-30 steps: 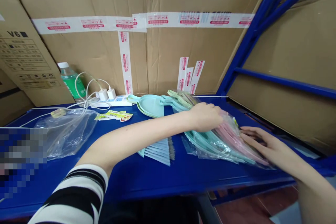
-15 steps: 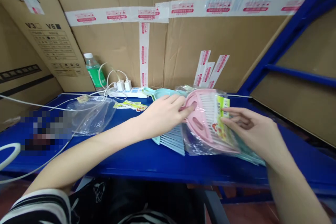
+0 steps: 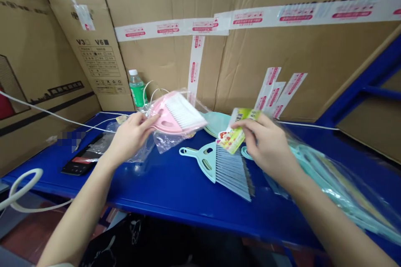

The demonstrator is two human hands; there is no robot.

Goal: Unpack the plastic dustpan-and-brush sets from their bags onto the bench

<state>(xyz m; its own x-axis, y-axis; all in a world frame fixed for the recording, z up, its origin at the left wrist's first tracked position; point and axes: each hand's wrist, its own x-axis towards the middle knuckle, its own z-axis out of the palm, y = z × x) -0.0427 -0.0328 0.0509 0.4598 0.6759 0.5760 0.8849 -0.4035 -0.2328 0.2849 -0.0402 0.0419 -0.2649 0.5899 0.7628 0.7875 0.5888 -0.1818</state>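
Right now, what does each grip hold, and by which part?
The left grip holds the bagged pink hand brush by its handle end; the right grip, the yellow-green printed card by its right edge.

Before you: blue table. At its back left stood bottle, white cap, green label. Nearer you, left side, lay black phone. Behind, you had large cardboard panel, crossed by white tape with red print; left, carton marked V3, V6. Far left, white cable, curled. Right, blue frame, slanting.
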